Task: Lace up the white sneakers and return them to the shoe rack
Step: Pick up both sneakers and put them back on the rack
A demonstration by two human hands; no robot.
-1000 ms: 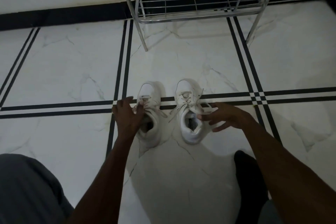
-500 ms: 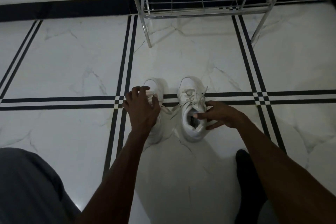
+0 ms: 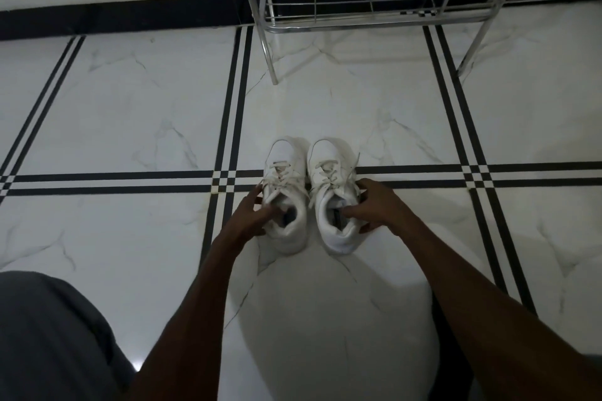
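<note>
Two white sneakers stand side by side on the marble floor, toes pointing away from me. My left hand (image 3: 252, 215) grips the collar of the left sneaker (image 3: 285, 179), thumb inside the opening and fingers on its outer side. My right hand (image 3: 371, 205) holds the right sneaker (image 3: 329, 172) the same way, thumb in the opening, fingers along its right side. Loose lace ends hang over both shoes. The metal shoe rack (image 3: 368, 23) stands beyond them against the wall, its lowest wire shelf bare.
White marble floor with black double stripes (image 3: 231, 107) crossing under the shoes. The rack's front legs (image 3: 270, 52) stand on the floor ahead. My knee in grey cloth (image 3: 49, 335) fills the lower left; a dark foot shows at lower right.
The two sneakers have been drawn close together and straightened. My left hand slid from the laces back to the shoe's collar; my right hand closed on the right shoe's collar.
</note>
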